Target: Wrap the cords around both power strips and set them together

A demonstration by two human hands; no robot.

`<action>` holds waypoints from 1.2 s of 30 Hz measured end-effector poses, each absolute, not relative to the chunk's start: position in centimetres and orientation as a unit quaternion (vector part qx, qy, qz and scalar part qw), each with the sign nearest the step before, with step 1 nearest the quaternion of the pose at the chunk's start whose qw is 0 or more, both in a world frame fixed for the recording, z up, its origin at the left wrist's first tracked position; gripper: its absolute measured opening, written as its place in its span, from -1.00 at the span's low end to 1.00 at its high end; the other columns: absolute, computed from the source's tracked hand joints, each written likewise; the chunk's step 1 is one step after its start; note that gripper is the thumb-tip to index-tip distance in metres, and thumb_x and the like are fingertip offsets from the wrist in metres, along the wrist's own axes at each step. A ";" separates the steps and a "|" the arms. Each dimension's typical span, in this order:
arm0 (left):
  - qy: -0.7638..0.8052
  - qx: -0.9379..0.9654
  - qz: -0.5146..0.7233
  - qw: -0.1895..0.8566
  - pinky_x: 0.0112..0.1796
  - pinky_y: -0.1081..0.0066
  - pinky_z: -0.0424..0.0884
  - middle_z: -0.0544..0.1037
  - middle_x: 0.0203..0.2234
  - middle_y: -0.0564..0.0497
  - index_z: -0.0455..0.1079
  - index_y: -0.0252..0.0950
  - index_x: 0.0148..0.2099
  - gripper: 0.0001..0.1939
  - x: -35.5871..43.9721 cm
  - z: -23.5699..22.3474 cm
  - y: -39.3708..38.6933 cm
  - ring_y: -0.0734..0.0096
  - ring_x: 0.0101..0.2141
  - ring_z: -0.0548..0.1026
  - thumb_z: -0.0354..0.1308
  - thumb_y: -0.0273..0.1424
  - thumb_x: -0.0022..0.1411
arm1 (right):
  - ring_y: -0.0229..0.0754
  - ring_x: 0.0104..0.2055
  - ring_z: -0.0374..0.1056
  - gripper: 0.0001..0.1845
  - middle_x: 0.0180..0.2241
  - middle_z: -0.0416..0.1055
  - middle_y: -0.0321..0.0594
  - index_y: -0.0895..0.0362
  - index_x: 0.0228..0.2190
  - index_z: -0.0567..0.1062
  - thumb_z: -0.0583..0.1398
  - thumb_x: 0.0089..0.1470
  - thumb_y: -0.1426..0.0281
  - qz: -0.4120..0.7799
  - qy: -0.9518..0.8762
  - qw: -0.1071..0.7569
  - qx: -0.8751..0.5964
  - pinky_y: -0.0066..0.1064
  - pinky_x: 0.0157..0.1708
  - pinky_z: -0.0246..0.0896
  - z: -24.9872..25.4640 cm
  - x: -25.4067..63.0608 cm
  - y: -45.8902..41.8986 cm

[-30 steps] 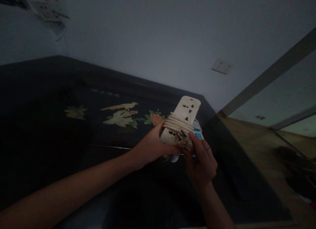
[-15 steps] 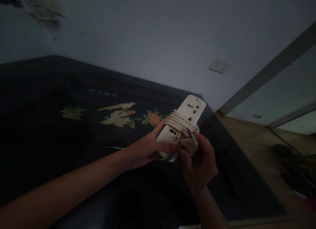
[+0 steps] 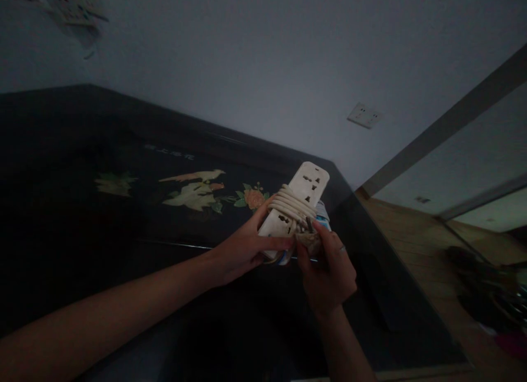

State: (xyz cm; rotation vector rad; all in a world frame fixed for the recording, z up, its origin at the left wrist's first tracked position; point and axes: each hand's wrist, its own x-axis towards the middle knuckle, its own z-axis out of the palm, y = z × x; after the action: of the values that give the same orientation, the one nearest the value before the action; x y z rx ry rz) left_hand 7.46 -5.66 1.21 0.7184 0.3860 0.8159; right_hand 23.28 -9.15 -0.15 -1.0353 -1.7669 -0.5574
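A white power strip (image 3: 313, 179) is held up over the dark table, tilted with its far end to the upper right. Its white cord (image 3: 291, 203) is wound several times around the middle. My left hand (image 3: 247, 240) grips the lower end of the strip from the left, thumb lying across the socket face. Between the thumb and fingers of my right hand (image 3: 329, 267) is the plug (image 3: 308, 239), its metal prongs pointing up. Something blue and white (image 3: 323, 214) shows behind the strip; I cannot tell what it is.
The black glossy table (image 3: 173, 277) carries a painted bird (image 3: 201, 176) and a flower (image 3: 254, 197). Behind it rises a pale wall with an outlet (image 3: 364, 115). Wooden floor (image 3: 395, 228) lies to the right, with dark objects (image 3: 489, 294) at its edge.
Both hands, with the power strip and plug, have shifted slightly left in view. More of the blue and white thing behind the strip now shows. Each grip stays the same.
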 end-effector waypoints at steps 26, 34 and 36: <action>0.282 0.418 0.456 0.733 -0.20 0.43 0.37 0.52 -0.15 -0.07 0.24 -0.22 0.15 -0.47 7.9 1.1 -5.4 0.33 -0.17 0.49 0.21 -0.22 0.17 | -0.22 -0.38 0.39 -0.37 -0.41 0.44 -0.27 -0.02 0.20 0.19 0.19 0.13 0.47 -0.235 -0.765 0.415 -0.433 -0.45 -0.40 0.35 0.4 23.3 -9.0; 0.276 0.302 0.407 0.817 -0.44 0.48 0.38 0.54 -0.36 0.03 0.15 -0.13 0.15 -0.45 7.9 0.9 -4.8 0.45 -0.47 0.50 0.16 -0.10 0.18 | -0.27 -0.44 0.33 -0.47 -0.46 0.35 -0.29 0.05 0.18 0.23 0.13 0.18 0.45 -0.212 -0.796 0.378 -0.424 -0.47 -0.41 0.30 0.7 23.3 -8.4; 0.298 0.288 0.417 0.809 -0.47 0.50 0.37 0.52 -0.40 0.05 0.17 -0.14 0.15 -0.45 8.1 0.4 -4.4 0.45 -0.48 0.49 0.18 -0.12 0.17 | -0.29 -0.45 0.30 -0.54 -0.47 0.33 -0.28 0.12 0.14 0.30 0.11 0.20 0.45 -0.204 -0.810 0.358 -0.418 -0.48 -0.42 0.29 1.0 23.3 -8.1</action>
State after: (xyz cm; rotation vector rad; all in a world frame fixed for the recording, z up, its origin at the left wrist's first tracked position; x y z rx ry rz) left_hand 8.08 -4.43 0.40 0.6166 0.6364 0.8916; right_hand 23.27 -8.12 0.98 -1.0785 -2.0900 -0.5262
